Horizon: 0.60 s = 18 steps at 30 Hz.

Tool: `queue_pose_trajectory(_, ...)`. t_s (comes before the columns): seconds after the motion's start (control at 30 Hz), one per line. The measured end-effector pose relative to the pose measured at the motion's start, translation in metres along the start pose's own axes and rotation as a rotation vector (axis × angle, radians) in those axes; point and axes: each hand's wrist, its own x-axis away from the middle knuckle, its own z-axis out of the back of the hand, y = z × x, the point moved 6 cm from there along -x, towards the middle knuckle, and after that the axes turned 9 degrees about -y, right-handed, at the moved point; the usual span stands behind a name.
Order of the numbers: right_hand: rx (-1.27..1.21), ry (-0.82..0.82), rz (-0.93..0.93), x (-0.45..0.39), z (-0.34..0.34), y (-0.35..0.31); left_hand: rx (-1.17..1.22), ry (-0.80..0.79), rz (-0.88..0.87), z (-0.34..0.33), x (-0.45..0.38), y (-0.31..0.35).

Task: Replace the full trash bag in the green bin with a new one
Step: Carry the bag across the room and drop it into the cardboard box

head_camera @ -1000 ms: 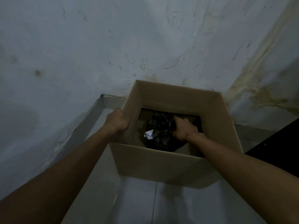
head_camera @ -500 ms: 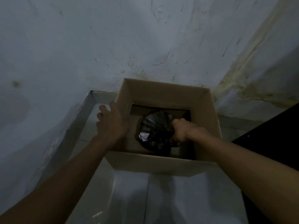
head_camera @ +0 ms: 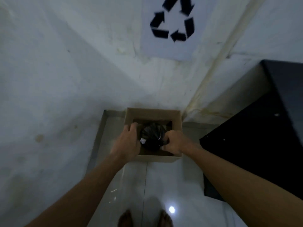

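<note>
Centre frame, low: black trash bag (head_camera: pixel 151 138) was seen inside cardboard box (head_camera: pixel 153 113) in floor corner. Bag's tied neck was gripped by right hand (head_camera: pixel 174 143); left hand (head_camera: pixel 127 143) was laid on box's left wall, fingers apparently uncurled. Green bin not seen. Advised: bag lowered flat, neck let go cleanly, box steadied.

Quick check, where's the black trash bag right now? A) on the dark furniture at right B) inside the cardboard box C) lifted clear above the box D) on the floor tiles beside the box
B: the black trash bag sits within the walls of the cardboard box, with the right hand gripping its gathered top.
</note>
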Motion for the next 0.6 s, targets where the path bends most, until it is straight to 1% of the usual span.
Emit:
queue_pose_trajectory(0.17, -0.066, 0.109, 0.031, 0.130, 0.066, -0.025, -0.007, -0.016, -0.132, 0.085, 0.075, 0.086)
queue_pose_trajectory(0.3, -0.159, 0.217, 0.055, 0.222, 0.094, -0.035, 0.033, -0.005, -0.199, 0.128, 0.122, 0.135)
queue_pose_trajectory(0.43, -0.238, 0.291, 0.040, 0.309, 0.097, -0.035, 0.034, 0.012, -0.276, 0.146, 0.164, 0.174)
queue_pose_trajectory(0.6, -0.379, 0.444, -0.041, 0.414, 0.070, -0.014, -0.027, -0.043, -0.405, 0.132, 0.215, 0.224)
